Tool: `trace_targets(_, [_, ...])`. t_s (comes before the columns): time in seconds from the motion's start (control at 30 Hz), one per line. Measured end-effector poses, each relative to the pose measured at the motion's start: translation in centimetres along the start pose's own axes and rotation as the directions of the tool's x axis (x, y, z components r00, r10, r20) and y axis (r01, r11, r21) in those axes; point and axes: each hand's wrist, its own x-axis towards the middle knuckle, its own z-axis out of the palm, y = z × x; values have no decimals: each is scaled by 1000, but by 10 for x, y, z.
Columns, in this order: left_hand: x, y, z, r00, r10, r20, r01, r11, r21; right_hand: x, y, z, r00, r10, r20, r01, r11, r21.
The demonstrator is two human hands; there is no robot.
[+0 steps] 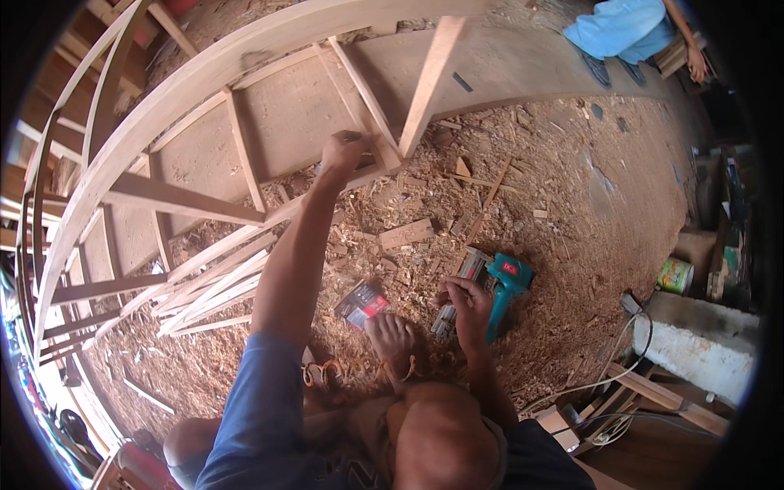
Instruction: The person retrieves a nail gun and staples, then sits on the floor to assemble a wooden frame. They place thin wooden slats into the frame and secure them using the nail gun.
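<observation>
My left arm stretches forward to a curved wooden frame (249, 175) lying on the left. My left hand (347, 153) is closed by the joint where a slanted brace meets the frame's near rail; what its fingers hold is hidden. On the shavings lies a teal nail gun (510, 276) with a silver magazine (471, 266). Over that magazine, my right hand (469, 304) has its fingers drawn together in a pinch, and anything in them is too small to name. A small dark and red box (362, 305) sits beside my bare foot (390, 336).
Shavings and wood offcuts (407, 234) cover the floor. Thin wooden strips (214, 282) lie under the frame. An orange coiled hose (327, 371) runs by my foot. At right are a concrete block (694, 335), a can (674, 275) and cables. Another person (621, 33) is at upper right.
</observation>
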Motion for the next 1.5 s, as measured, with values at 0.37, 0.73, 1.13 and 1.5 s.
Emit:
trace_targets(0.37, [4, 0, 6, 999, -3, -44, 5, 999, 46, -21, 10, -39, 997, 57, -59, -55, 998, 25])
trace_targets(0.73, [2, 1, 7, 998, -29, -49, 32, 999, 44, -21, 14, -98, 828, -246, -504, -97, 822, -561])
trace_targets(1.13, [20, -12, -6, 995, -64, 72, 65, 998, -2, 4, 58, -143, 902, 399, -163, -364, 908, 209])
trace_targets(1.5, [15, -11, -6, 1000, 11, 3, -11, 997, 75, 5, -138, -30, 980, 182, 78, -141, 918, -371])
